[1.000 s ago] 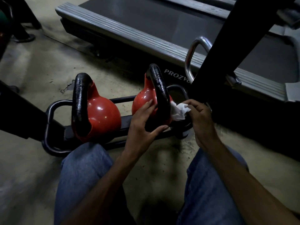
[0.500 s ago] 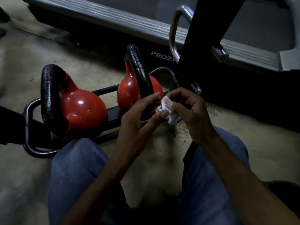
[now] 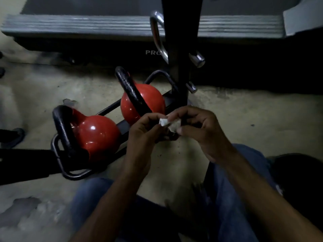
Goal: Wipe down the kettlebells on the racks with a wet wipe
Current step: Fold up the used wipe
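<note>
Both hands, left hand (image 3: pixel 143 135) and right hand (image 3: pixel 201 130), fingers curled, pinching one crumpled wet wipe (image 3: pixel 168 124) between them.

Dim and softly blurred, with small glare spots on the red kettlebells (image 3: pixel 97 137)

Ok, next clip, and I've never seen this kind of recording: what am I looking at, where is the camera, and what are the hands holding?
No machine here: a person works with bare hands. The one camera sits on their head, looking down past their jeans. The left hand and right hand together pinch a crumpled white wet wipe. A low black rack on the floor carries two red kettlebells with black handles: the near kettlebell at left, the far kettlebell just beyond the hands. Behind stands a treadmill.
</note>
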Tool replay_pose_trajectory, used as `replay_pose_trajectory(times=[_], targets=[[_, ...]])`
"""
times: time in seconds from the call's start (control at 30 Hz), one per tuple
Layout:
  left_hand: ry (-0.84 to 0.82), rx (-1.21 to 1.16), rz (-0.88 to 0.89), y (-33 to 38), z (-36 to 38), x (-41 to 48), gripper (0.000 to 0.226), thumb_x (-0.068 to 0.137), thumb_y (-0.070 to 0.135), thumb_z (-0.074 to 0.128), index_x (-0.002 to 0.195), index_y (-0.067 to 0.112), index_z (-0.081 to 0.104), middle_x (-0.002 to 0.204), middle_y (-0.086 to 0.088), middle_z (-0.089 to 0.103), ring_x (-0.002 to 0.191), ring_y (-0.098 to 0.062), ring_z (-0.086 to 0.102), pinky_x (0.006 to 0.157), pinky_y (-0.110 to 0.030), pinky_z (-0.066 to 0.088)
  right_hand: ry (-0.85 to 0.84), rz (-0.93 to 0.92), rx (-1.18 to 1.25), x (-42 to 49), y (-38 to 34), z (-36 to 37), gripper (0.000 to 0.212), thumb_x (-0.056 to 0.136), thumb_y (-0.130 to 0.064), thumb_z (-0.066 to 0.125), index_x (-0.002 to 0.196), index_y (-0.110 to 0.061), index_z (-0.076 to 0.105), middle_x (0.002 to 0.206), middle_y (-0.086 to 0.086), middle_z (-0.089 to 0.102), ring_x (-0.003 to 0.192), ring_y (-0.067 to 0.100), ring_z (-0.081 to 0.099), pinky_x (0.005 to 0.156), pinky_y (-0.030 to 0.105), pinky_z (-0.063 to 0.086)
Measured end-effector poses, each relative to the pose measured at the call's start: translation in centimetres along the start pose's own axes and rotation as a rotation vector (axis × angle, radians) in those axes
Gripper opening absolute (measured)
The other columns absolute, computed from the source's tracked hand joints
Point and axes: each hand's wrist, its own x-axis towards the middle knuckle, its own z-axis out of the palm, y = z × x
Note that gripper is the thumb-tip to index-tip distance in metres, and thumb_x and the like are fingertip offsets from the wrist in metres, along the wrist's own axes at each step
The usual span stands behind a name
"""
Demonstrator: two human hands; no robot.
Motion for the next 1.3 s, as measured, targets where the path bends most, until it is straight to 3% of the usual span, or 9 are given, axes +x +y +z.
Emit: replay_pose_trajectory(times=[0.17, 0.27, 0.4, 0.57, 0.7, 0.83, 1.03, 1.2, 1.3], targets=[[-0.072, -0.133, -0.362, 5.4, 2.6, -2.9, 0.017, 0.092, 0.013, 0.06, 0.106, 0.005, 0.065, 0.097, -0.014, 0.071, 0.086, -0.026, 0.068, 0.071, -0.032, 0.06, 0.16, 0.095, -0.109, -4.5, -3.9, 1.0, 0.023, 0.086, 0.01, 0.068, 0.1, -0.009, 0.072, 0.101, 0.004, 0.072, 0.089, 0.01, 0.069, 0.075, 0.025, 0.054], [-0.169, -0.022, -0.446, 9.5, 4.1, -6.1, 0.025, 0.101, 0.015, 0.055, 0.118, -0.001, 0.066, 0.113, -0.02, 0.072, 0.096, -0.034, 0.069, 0.081, -0.039, 0.059, 0.315, 0.156, -0.102, -8.2, -8.3, 1.5, 0.008, 0.091, 0.002, 0.073, 0.094, -0.003, 0.068, 0.086, 0.008, 0.071, 0.07, 0.015, 0.068, 0.064, 0.032, 0.057], [-0.29, 0.207, -0.404, 17.7, 7.0, -12.1, 0.023, 0.097, 0.022, 0.068, 0.118, 0.012, 0.072, 0.115, -0.011, 0.075, 0.101, -0.027, 0.072, 0.087, -0.038, 0.06, 0.402, 0.206, -0.061, -13.9, -17.2, 2.1, 0.011, 0.091, -0.01, 0.076, 0.09, -0.017, 0.067, 0.077, 0.003, 0.069, 0.061, 0.025, 0.067, 0.059, 0.044, 0.06], [-0.345, 0.34, -0.282, 27.0, 10.6, -19.5, 0.016, 0.093, 0.007, 0.07, 0.104, -0.003, 0.073, 0.095, -0.013, 0.075, 0.078, -0.015, 0.07, 0.075, -0.027, 0.059, 0.435, 0.261, -0.004, -21.9, -28.5, 4.1, 0.021, 0.092, -0.009, 0.075, 0.085, -0.028, 0.07, 0.07, 0.001, 0.068, 0.058, 0.017, 0.064, 0.053, 0.028, 0.052], [-0.433, 0.326, -0.311, 30.2, 13.5, -23.9, 0.01, 0.094, 0.006, 0.07, 0.1, -0.001, 0.073, 0.092, -0.017, 0.075, 0.077, -0.021, 0.07, 0.073, -0.029, 0.059, 0.54, 0.305, 0.018, -28.6, -34.4, 4.4, 0.02, 0.091, 0.007, 0.071, 0.09, -0.013, 0.068, 0.073, 0.009, 0.064, 0.056, 0.014, 0.063, 0.052, 0.026, 0.056], [-0.546, 0.341, -0.366, 29.4, 17.7, -27.1, 0.011, 0.095, 0.006, 0.069, 0.103, -0.002, 0.071, 0.09, -0.011, 0.076, 0.079, -0.022, 0.072, 0.076, -0.034, 0.058, 0.669, 0.362, 0.008, -34.0, -36.5, 2.7, 0.007, 0.093, 0.008, 0.068, 0.095, 0.001, 0.069, 0.074, 0.017, 0.062, 0.054, 0.016, 0.06, 0.052, 0.027, 0.053], [-0.544, 0.502, -0.379, 24.0, 23.3, -28.9, 0.024, 0.102, 0.021, 0.063, 0.113, 0.001, 0.07, 0.099, -0.012, 0.074, 0.085, -0.013, 0.069, 0.081, -0.037, 0.057, 0.754, 0.48, -0.173, -39.4, -32.2, -4.4, 0.018, 0.087, -0.001, 0.075, 0.08, -0.018, 0.072, 0.067, 0.0, 0.065, 0.058, 0.009, 0.053, 0.06, 0.026, 0.041], [-0.555, 0.677, -0.42, 16.3, 26.0, -27.8, 0.024, 0.102, 0.025, 0.065, 0.107, 0.002, 0.071, 0.1, -0.018, 0.075, 0.081, -0.016, 0.068, 0.077, -0.037, 0.057, 0.774, 0.594, -0.229, -41.5, -25.1, -12.0, 0.015, 0.063, -0.048, 0.07, 0.074, -0.038, 0.071, 0.058, -0.012, 0.062, 0.058, 0.01, 0.054, 0.06, 0.031, 0.045], [-0.596, 0.76, -0.438, 10.9, 26.8, -26.1, 0.024, 0.102, 0.029, 0.064, 0.105, 0.007, 0.072, 0.095, -0.009, 0.075, 0.078, -0.015, 0.068, 0.07, -0.031, 0.055, 0.755, 0.65, -0.301, -41.1, -20.5, -15.8, 0.007, 0.072, -0.034, 0.075, 0.072, -0.032, 0.069, 0.055, -0.011, 0.06, 0.056, 0.013, 0.057, 0.057, 0.031, 0.046]])
